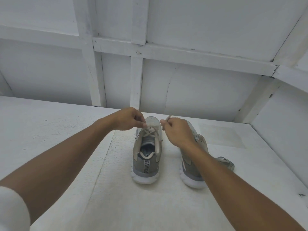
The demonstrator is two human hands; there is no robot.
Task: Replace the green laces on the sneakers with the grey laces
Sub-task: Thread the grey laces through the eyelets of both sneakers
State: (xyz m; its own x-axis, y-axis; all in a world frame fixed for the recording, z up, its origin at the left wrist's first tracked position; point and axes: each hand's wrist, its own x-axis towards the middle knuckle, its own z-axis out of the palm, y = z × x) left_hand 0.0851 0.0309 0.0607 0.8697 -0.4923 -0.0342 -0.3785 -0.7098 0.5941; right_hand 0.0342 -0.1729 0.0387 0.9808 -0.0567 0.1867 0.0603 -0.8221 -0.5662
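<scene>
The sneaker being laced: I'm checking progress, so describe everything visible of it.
The sneaker stands upright on the white table, heel toward the camera. It has a grey fabric-looking upper, beige collar, striped heel tab and thick white sole. A pale lace crosses it near the toe; the left hand pinches one end, the right hand the other.

My left arm (66, 155) and right arm (233, 180) reach forward, bare. My left hand (128, 119) pinches a lace (150, 130) between thumb and fingertips; my right hand (176, 132), fingers curled, grips its other end.
</scene>
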